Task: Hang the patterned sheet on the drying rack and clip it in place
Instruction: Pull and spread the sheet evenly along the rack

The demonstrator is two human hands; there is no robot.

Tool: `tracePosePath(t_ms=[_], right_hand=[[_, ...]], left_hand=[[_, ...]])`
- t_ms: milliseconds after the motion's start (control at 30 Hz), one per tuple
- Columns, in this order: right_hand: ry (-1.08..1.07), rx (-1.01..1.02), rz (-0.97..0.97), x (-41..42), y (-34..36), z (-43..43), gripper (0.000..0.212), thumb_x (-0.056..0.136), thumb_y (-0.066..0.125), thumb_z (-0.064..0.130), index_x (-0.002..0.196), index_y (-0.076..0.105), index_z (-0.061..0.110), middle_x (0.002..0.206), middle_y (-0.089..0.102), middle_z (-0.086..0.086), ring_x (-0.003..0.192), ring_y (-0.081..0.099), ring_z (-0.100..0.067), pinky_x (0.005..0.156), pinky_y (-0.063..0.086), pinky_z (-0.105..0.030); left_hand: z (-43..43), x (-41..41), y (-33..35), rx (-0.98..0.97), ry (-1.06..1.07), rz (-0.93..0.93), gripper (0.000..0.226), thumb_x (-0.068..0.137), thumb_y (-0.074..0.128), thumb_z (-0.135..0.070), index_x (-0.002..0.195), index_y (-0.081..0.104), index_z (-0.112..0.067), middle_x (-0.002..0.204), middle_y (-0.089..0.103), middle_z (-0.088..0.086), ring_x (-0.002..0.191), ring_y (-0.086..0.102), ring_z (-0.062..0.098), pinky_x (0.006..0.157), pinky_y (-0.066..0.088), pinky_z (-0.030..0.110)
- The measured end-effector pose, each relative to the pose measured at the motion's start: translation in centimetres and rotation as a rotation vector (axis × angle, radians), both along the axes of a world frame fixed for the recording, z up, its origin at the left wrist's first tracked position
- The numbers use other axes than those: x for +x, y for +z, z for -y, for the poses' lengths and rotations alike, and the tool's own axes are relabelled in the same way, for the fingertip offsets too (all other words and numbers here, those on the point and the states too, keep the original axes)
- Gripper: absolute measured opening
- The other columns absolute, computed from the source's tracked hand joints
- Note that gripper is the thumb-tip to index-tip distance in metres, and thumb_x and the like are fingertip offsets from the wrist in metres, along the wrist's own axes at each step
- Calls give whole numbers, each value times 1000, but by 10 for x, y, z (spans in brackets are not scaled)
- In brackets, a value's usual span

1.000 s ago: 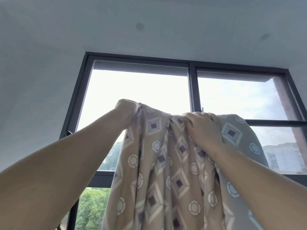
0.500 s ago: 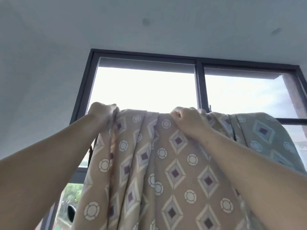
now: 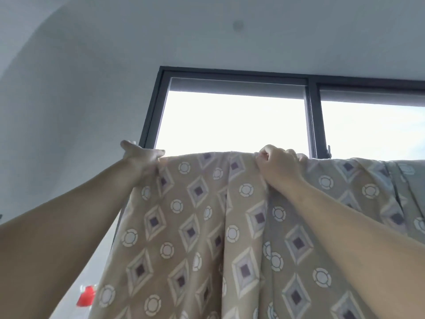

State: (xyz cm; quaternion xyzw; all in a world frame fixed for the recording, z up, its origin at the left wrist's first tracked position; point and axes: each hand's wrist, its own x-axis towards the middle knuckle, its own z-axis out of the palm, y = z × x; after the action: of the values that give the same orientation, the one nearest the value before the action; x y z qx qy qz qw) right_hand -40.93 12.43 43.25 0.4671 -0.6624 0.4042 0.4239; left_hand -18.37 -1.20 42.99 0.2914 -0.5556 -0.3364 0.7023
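Observation:
The patterned sheet (image 3: 207, 226), beige with diamonds and rings, hangs from a high line that it hides; the rack's bar itself does not show. My left hand (image 3: 140, 157) grips the sheet's top left corner. Further right, my right hand (image 3: 279, 165) clutches the top edge in a fist, bunching a fold beneath it. Between the hands the top edge runs nearly straight. Right of my right hand the cloth drapes on in loose folds to the frame's edge.
A dark-framed window (image 3: 310, 116) with bright sky stands behind the sheet. Grey wall fills the left, white ceiling the top. Something red (image 3: 86, 295) shows low at the left, beside the sheet's edge.
Both hands have moved apart along the top, the left one going further left, and the bunched sheet has spread out wider. The view has turned to the left.

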Motion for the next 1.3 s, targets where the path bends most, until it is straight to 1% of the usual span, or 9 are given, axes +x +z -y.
tracePosePath(t_ms=[200,367,467,600,733,833,1000,1133,1300], right_hand=[[-63,28,-78,27,-4,11,38,97,25,34,106,59,20,109,61,-3,113,44,-27,103,22,-45],[-66,12,-81,34,-9,15,38,98,23,32,109,57,20,108,59,-3,110,43,-27,102,23,-42],[-41,20,-70,32,-9,13,39,99,22,31,112,57,20,112,59,-2,113,42,-26,103,23,-42],[31,23,-67,26,-9,8,40,100,24,26,123,56,22,127,58,1,122,41,-24,105,21,-38],[60,19,-68,20,-10,-1,39,101,26,25,129,53,21,133,56,1,127,40,-22,106,21,-34],[71,37,-42,17,-10,-6,39,102,26,27,127,54,21,132,56,1,127,40,-21,104,22,-30],[5,40,-38,14,-12,-3,39,101,23,25,124,54,18,128,57,-3,123,42,-22,105,21,-33],[-54,29,-56,24,-12,9,41,99,21,26,118,57,18,121,59,-4,117,43,-25,103,22,-36],[-71,13,-112,18,-13,6,41,100,20,30,116,57,19,119,60,-3,114,46,-25,101,24,-36]], left_hand=[[11,7,-15,-150,248,456,9,87,62,-11,85,68,-17,98,66,4,92,57,19,77,43,25],[7,-3,-21,-169,779,897,34,95,37,-42,123,45,-25,127,41,14,120,38,32,97,32,41],[-3,-26,-9,-381,529,837,46,96,29,-51,130,45,-25,140,38,8,128,35,27,104,28,45],[-15,-53,-4,-449,-67,714,35,95,42,-47,79,60,-21,67,59,-2,61,53,16,63,43,26],[-14,-55,-3,-521,30,589,35,95,52,-29,66,61,-13,63,62,6,52,53,18,51,44,23],[-9,-44,-2,-519,194,586,29,95,51,-23,79,67,-5,79,69,11,72,65,27,73,55,36],[5,-18,-17,-181,559,586,23,96,37,-23,90,57,-14,85,57,4,85,52,27,97,34,43],[-2,-38,-19,-307,282,688,34,96,36,-40,118,54,-20,100,65,1,95,59,22,98,38,45],[-13,-49,-10,-447,317,624,28,95,47,-27,79,68,-16,77,68,0,81,65,23,89,46,41]])
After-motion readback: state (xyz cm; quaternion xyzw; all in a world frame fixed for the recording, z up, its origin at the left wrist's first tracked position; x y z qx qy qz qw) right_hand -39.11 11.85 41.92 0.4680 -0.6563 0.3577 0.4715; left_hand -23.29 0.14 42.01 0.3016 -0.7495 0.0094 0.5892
